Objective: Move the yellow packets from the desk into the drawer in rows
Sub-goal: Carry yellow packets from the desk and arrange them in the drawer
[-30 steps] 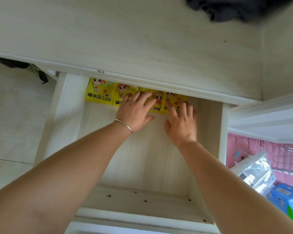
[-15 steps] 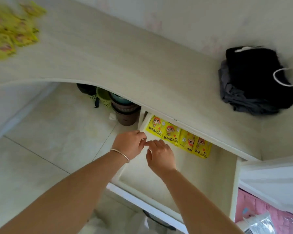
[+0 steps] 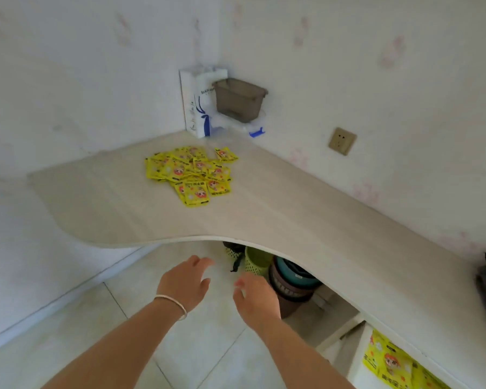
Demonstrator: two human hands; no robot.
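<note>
Yellow packets (image 3: 190,172), each printed with a cartoon face and small dark lettering too blurred to be read, are heaped loosely on the pale counter (image 3: 278,209) near the corner. More yellow packets (image 3: 390,363) are seen lined up in the drawer (image 3: 358,357) at lower right. Both the left hand (image 3: 184,284) and right hand (image 3: 254,300) are held empty below the counter edge, fingers relaxed and spread.

We are in a home bedroom corner: pink-patterned wallpaper (image 3: 390,51), curved wooden table (image 3: 264,214), wall socket (image 3: 342,140), tiled floor (image 3: 68,318).
</note>
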